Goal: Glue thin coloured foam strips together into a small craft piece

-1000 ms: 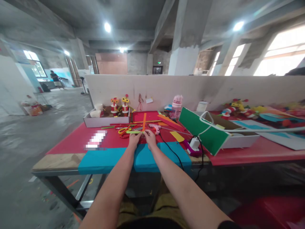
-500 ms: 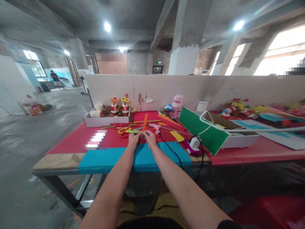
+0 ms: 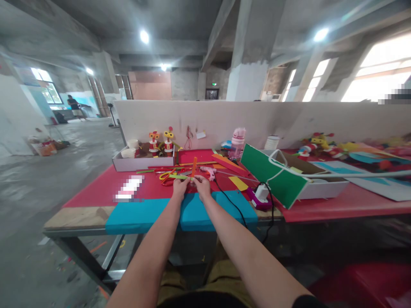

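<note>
My left hand (image 3: 181, 187) and my right hand (image 3: 202, 185) are close together over the near part of the table, fingers pinched. Between them they hold two crossed paper strips. The green strip (image 3: 178, 176) runs out to the left past my left fingers. An orange strip (image 3: 194, 167) stands up from where the fingertips meet; the joint itself is mostly covered by my fingers. Just behind my right hand lies a pink glue gun (image 3: 209, 172). Yellow-handled scissors (image 3: 166, 175) lie to the left behind my left hand.
A white box (image 3: 144, 164) with cups and two paper figures stands at back left. On the right, a green board (image 3: 276, 177) leans against another box. A purple power strip (image 3: 259, 199) with a cable is at the near edge, and a pink bottle (image 3: 237, 143) at the back.
The upright orange strip has tilted slightly and its top sits lower than before. Both hands stay in nearly the same place, still pinching the strips.
</note>
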Demonstrator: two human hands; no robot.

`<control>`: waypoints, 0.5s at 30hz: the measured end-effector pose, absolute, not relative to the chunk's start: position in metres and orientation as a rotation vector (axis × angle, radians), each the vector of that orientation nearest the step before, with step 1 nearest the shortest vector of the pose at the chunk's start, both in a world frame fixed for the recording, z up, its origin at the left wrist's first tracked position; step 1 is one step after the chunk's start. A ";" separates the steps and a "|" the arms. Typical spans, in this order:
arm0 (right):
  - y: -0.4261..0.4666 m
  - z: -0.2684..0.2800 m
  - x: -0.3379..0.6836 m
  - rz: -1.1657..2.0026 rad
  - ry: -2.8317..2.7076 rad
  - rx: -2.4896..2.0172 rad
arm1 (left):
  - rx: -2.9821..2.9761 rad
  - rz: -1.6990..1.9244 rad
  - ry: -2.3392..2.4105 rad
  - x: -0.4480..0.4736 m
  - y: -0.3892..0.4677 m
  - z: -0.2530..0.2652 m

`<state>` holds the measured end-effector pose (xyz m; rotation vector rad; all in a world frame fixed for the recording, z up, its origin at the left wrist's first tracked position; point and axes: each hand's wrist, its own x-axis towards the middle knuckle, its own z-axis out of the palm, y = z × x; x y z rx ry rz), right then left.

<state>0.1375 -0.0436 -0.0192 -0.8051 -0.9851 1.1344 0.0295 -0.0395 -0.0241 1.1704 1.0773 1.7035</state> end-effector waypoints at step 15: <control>-0.045 -0.018 0.137 1.193 -1.008 -0.755 | 1.125 1.670 1.047 0.031 -0.036 -0.024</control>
